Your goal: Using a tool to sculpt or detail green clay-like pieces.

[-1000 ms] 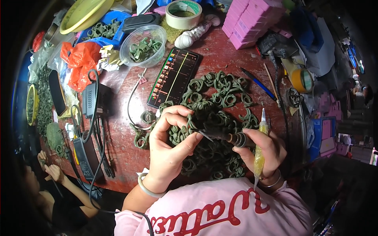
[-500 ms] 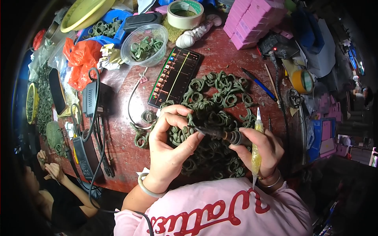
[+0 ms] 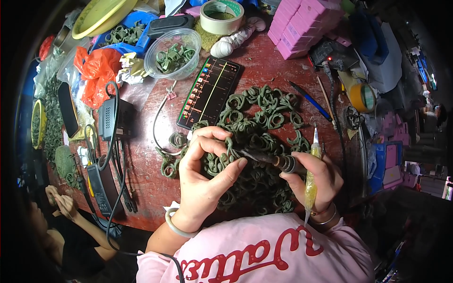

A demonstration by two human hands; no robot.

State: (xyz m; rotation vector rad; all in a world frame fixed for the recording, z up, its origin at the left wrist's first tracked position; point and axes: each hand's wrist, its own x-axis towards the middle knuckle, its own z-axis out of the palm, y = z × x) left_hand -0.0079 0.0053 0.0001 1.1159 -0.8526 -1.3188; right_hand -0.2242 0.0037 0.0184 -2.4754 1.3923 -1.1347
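Note:
My left hand (image 3: pixel 200 177) is closed, pinching a dark green ring (image 3: pixel 230 148) between thumb and fingers. Closed around the handle of a soldering-iron-like tool (image 3: pixel 287 163), my right hand (image 3: pixel 325 184) points its dark, thin tip left toward that ring. The tip lies close to the ring and my left thumb; whether it touches cannot be made out. A slim pen-like tool with a glittery yellow body (image 3: pixel 310 186) is also held in my right hand, standing between the fingers. Under both hands spreads a heap of dark green rings (image 3: pixel 259 186), partly hidden by them.
Beyond the heap lie a phone (image 3: pixel 207 92), a clear tub of green pieces (image 3: pixel 173 54) and a tape roll (image 3: pixel 222 16). Pink blocks (image 3: pixel 304 26) are stacked far right, near a blue pen (image 3: pixel 316 106). Cables run beside a black box (image 3: pixel 115 118). Another person's hands (image 3: pixel 61 200) are at left.
My right hand has shifted slightly right with both tools, drawing the dark tip back from the ring. My left hand stays nearly still. The other person's hands have moved a little.

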